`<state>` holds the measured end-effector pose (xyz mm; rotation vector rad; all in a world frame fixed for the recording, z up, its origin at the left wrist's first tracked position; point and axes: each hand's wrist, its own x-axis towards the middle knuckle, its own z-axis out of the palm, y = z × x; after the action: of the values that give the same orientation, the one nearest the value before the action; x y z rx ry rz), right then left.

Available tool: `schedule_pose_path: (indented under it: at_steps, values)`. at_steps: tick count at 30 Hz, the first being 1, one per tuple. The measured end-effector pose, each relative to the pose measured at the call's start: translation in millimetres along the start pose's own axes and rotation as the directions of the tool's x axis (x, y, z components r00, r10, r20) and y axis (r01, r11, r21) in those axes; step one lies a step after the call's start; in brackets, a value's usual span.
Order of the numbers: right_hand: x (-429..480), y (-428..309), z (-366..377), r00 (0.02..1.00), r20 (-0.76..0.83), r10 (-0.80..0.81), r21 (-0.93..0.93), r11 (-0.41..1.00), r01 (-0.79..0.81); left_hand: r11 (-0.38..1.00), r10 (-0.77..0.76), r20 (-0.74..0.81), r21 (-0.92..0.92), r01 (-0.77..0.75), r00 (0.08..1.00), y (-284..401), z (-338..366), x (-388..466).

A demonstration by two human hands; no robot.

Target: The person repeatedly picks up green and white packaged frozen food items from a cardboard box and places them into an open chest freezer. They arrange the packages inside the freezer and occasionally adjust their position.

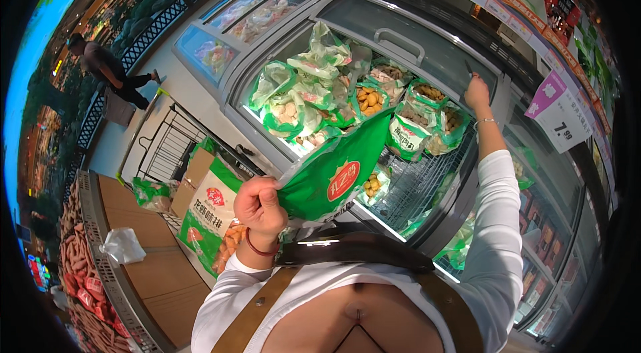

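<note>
My left hand pinches the corner of a large green and white plastic food bag. The bag hangs in front of my apron, its printed side up and its contents out of sight. My right hand is stretched forward over the far right side of an open chest freezer. A slim, dark, pointed tool, possibly a small knife, sticks out of its fingers. Below the hands, several clear and green bags of frozen balls are heaped in the freezer. A yellow-filled bag lies among them.
The freezer's glass lid has a grey handle. Left stands a shopping cart beside a large printed food bag and cardboard boxes. A price sign hangs at right. A person walks beyond the cart.
</note>
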<state>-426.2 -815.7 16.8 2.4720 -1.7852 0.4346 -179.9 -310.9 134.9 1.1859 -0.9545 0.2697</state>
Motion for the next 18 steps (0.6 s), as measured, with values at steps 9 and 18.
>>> schedule_pose_path:
  at_steps: [9, 18]
  values:
    - [87, 32, 81, 0.995, -0.084, 0.050, -0.072, 0.996, -0.056, 0.978, -0.123, -0.197, 0.144, 0.153, 0.973, 0, -3, 5]
    - [-158, -201, -138, 0.439, -0.615, -0.655, 0.441, 0.175, 0.880, 0.984, -0.127, -0.176, 0.099, 0.146, 0.976, -1, 8, 15]
